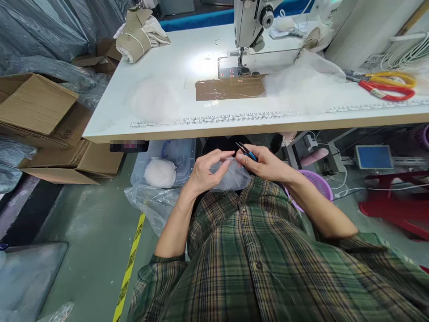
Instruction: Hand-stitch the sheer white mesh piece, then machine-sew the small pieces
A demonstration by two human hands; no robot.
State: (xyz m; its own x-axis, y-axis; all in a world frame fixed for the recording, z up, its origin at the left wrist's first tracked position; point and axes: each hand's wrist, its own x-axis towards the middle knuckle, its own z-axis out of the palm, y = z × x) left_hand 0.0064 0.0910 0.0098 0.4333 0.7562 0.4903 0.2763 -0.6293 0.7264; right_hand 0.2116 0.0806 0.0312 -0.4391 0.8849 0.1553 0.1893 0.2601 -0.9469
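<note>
Below the table's front edge, my left hand (209, 171) is closed with thumb and fingers around a piece of sheer white fabric (237, 178). The fabric hangs between my two hands, in front of my plaid shirt. My right hand (263, 162) is closed on small blue thread snips (247, 153), whose dark tips point up and to the left. Its fingertips also meet the edge of the fabric, close to my left fingertips. Part of the snips is hidden inside my right hand.
A sewing machine (247, 27) stands on the white table (174, 58), with sheer white fabric (301, 85) and scissors (385, 85) to its right. A plastic bin (182, 156) holds a white bundle (160, 172). Cardboard boxes (36, 103) lie left; a purple basket (315, 183) is right.
</note>
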